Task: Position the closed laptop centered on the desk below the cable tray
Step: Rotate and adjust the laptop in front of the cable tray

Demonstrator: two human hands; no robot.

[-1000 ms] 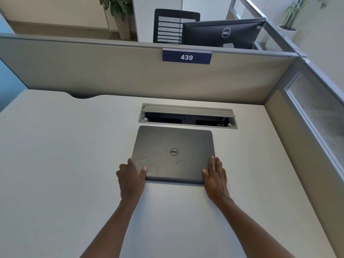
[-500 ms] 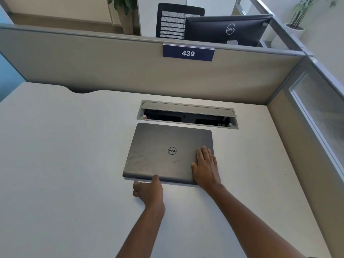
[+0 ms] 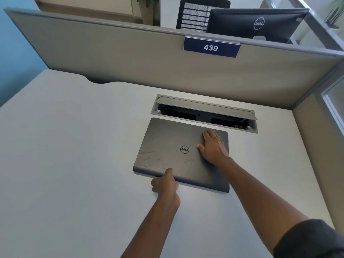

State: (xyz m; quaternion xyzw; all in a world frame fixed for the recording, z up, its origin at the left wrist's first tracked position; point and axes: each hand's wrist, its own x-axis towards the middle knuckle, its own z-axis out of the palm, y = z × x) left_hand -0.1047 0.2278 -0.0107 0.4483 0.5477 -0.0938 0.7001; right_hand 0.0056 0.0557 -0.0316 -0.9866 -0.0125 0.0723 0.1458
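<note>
Since a moment ago, the right hand (image 3: 214, 147) has slid from the laptop's near right corner up the lid toward its far right corner, and the left hand (image 3: 165, 184) has shifted right along the near edge. Now the right hand lies flat and open, palm down, fingers spread on the lid. The left hand is loosely curled, one finger laid on top of the near edge and the rest against the edge or the desk; it grips nothing.

Beneath them, the closed dark grey laptop with the round logo (image 3: 173, 153) lies flat on the pale grey desk (image 3: 74, 155), its far edge just beside the near rim of the recessed grey cable tray with the raised flap (image 3: 204, 107). The laptop looks set left of the tray's middle.

From here, a push by the right hand alone near the far corner could twist the laptop out of line, and too hard a shove away could drive its far edge over the tray's open slot.
</note>
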